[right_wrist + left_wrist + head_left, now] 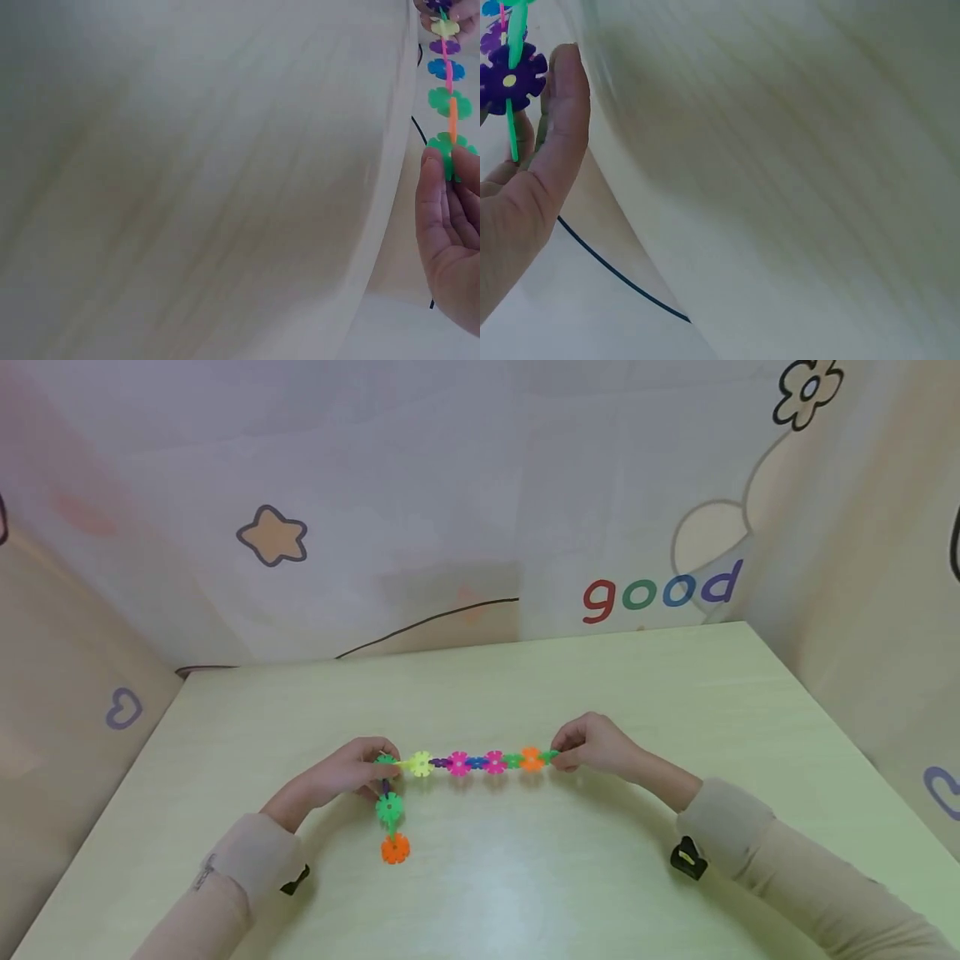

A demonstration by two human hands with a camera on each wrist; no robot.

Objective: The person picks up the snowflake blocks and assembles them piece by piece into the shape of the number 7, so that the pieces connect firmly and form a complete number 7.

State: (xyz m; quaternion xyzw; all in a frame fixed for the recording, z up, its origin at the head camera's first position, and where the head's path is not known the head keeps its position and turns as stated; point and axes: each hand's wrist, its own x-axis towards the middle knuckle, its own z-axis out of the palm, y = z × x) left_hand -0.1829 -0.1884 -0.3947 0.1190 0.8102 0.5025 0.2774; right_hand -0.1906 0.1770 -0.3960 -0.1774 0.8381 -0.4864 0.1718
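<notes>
A chain of interlocked plastic flower-shaped discs in several colours stretches between the two hands in the head view. My left hand pinches a green disc near its left end. From there a shorter run hangs toward the front, with a purple piece, a green disc and an orange disc at its tip. The far right end, another green disc, is pinched between thumb and fingers of my right hand. The left wrist view shows a purple disc beside the left fingers.
Beneath the hands lies a pale wood-grain table. Printed curtains with a star, a flower and the word "good" enclose its back and sides. Both wrists wear a pale cuff with a black piece below.
</notes>
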